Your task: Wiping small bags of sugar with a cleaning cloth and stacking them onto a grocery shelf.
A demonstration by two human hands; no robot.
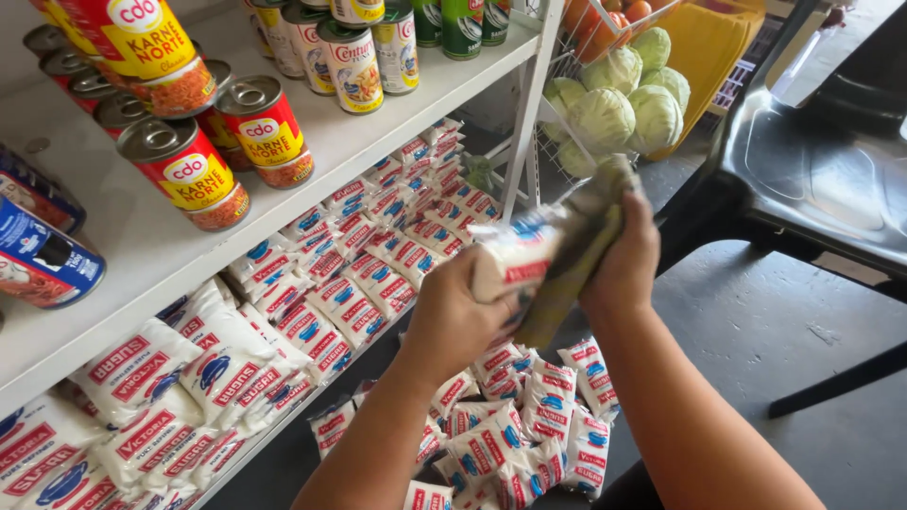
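My left hand [453,316] grips a small white sachet with red and blue print [515,260], held up in front of the shelf. My right hand [624,260] presses a greyish-green cloth [576,250] against that sachet; the cloth is blurred by motion. Below both hands, several more white sachets [515,434] lie in a loose heap on the floor. Rows of the same sachets [350,274] fill the lower shelf to the left.
A white shelf board [142,246] carries red-and-yellow cans [189,175], blue cans [38,255] and more tins at the back. Green cabbages [619,104] sit in a wire rack at upper right. A black plastic chair [812,170] stands on the grey floor to the right.
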